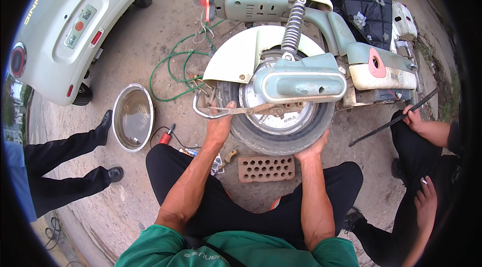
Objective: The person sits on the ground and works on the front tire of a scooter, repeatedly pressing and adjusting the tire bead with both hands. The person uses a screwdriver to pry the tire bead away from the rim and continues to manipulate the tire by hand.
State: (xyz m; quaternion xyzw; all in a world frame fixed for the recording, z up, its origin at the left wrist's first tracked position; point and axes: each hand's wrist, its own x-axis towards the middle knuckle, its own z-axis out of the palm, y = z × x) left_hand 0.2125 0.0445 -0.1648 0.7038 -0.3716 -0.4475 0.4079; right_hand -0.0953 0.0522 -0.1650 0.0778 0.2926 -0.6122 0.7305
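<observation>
A pale green electric scooter [281, 6] has its rear wheel facing me, with a black tyre [281, 147] around a silver hub. My left hand [219, 125] grips the tyre's left side, close to a bent metal stand [203, 112]; its fingertips are partly hidden behind the metal and rubber. At the lower right of the tyre, my right hand [312, 150] is wrapped round the tread, with most fingers out of sight. A cream mudguard [233, 58] covers the wheel's upper left. Below the tyre a perforated brick [266, 168] lies on the ground.
At left are a metal basin of water [133, 119], a standing person's legs [70, 159] and a pale car [75, 26]. A green hose [171, 56] coils behind the wheel. A red-handled tool [166, 137] lies near my knee. At right, another person's hand [412, 118] holds a dark bar [394, 120].
</observation>
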